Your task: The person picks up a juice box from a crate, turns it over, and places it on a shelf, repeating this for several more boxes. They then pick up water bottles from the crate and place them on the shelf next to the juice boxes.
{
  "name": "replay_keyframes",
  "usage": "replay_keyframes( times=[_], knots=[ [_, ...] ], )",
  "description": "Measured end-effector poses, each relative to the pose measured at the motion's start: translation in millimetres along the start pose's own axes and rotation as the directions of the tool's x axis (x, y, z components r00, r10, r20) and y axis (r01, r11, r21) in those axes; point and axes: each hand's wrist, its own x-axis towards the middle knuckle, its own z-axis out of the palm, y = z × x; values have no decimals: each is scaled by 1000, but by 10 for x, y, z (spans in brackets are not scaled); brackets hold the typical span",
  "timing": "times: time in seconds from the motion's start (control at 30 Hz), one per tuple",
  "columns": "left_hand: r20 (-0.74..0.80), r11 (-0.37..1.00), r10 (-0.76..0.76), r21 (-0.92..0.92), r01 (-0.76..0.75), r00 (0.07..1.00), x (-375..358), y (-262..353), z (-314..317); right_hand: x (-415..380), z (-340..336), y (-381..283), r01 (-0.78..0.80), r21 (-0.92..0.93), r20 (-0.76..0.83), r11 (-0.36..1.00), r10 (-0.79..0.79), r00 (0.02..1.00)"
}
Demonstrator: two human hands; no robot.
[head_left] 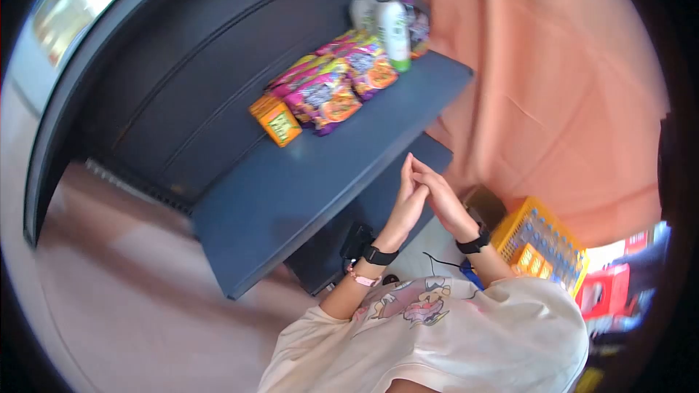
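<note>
My left hand (407,207) and my right hand (443,198) meet in front of my chest, fingers stretched out and fingertips touching. Neither holds an object that I can see. Behind them is a dark grey shelf (291,193), with purple and pink food packets (328,94) in a cluster. At one end of the packets stand small orange boxes (277,121). A white bottle with a green cap (394,33) stands at the other end, with a second similar bottle (362,11) behind it.
A lower shelf (393,200) lies beneath the upper one. To the right, a yellow crate (520,222) holds several bottles and orange boxes, near a red container (606,291). An orange-pink cloth (561,94) hangs beside the shelf.
</note>
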Motion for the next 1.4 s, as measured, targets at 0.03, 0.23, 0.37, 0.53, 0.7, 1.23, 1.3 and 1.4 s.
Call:
replay_keyframes(
  times=[0.03,0.23,0.37,0.53,0.7,1.23,1.3,1.4],
  knots=[
    [64,999,-47,-21,48,997,-18,-94,173,-133,-215,57,14,7,-50,1000,-13,999],
    [407,961,-256,10,276,877,-229,-1019,1156,-1179,-1166,356,-44,46,-400,998,59,915],
    [548,897,-400,67,437,735,-417,-1436,1667,-1755,-1533,562,-86,150,-584,985,158,796],
    [611,764,-591,214,609,527,-578,-2028,2089,-2209,-2093,1184,-7,276,-670,961,198,715],
    [576,699,-688,367,613,440,-784,-2354,2465,-2618,-2454,1537,11,306,-716,952,223,662],
    [473,570,-821,648,505,320,-602,-3675,3183,-2970,-3811,2342,-289,236,-868,928,335,368],
    [458,543,-839,660,519,294,-539,-3762,3264,-2915,-4007,2711,-295,198,-899,935,293,326],
    [400,557,-828,673,487,394,-442,-3893,3384,-2889,-4130,2809,-332,198,-873,923,319,369]
  ],
)
